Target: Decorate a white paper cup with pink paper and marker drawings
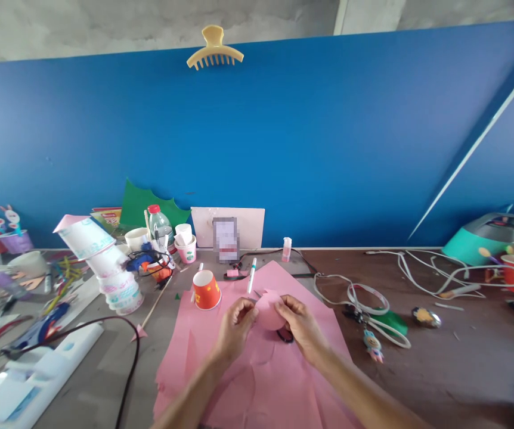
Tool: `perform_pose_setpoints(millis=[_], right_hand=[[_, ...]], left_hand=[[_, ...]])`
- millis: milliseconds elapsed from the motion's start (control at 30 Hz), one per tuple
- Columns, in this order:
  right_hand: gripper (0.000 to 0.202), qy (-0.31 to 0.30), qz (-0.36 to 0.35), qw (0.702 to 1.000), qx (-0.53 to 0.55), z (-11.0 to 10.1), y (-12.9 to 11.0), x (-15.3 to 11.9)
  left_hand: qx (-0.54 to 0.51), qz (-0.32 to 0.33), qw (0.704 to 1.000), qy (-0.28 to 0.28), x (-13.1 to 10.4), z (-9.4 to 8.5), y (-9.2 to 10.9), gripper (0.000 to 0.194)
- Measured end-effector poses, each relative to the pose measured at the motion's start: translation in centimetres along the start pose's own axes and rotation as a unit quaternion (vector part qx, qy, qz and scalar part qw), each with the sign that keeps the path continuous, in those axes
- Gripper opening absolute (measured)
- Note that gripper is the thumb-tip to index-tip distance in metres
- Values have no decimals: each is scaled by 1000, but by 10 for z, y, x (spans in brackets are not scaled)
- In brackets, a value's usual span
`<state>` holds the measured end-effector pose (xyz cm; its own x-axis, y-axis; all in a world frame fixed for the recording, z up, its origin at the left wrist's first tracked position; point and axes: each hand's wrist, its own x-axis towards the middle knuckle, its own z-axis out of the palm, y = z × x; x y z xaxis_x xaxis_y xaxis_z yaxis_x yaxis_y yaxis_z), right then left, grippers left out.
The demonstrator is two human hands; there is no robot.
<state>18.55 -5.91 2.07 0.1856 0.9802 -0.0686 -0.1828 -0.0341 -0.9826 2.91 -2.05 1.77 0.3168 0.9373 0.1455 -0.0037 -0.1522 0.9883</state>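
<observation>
A round pink paper piece is pinched between both hands, held just above the big pink sheet on the table — the left hand is curled on its left edge, the right hand on its right. Something dark is half hidden under the right hand; what it is cannot be told. One orange paper cup is tipped on its side just left of the hands, its contents unseen. One marker is laid behind them. White cables are coiled to the right — well apart. A leaning stack of cups is seen further left, beside one bottle.
</observation>
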Motion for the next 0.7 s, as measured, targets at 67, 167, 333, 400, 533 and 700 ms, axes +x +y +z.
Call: perform_pose_setpoints(millis=[67,167,333,400,533,700], right_hand=[[40,8,-16,1000,-23,0,1,1],[39,24,-50,996,-68,-1,1,3],[36,29,-95,984,-147,0,-2,1],[33,25,-104,979,-172,1,-4,-2],[25,15,-118,971,-208,3,-4,-4],[17,1,-129,965,-228,2,0,-5]], left_hand=[[14,5,1000,5,-1,0,2,27],[40,14,999,13,-1,1,4,23],[68,35,997,24,0,0,3,17],[73,39,996,22,0,0,2,17],[80,38,996,11,-1,0,2,19],[71,21,997,11,1,0,0,19]])
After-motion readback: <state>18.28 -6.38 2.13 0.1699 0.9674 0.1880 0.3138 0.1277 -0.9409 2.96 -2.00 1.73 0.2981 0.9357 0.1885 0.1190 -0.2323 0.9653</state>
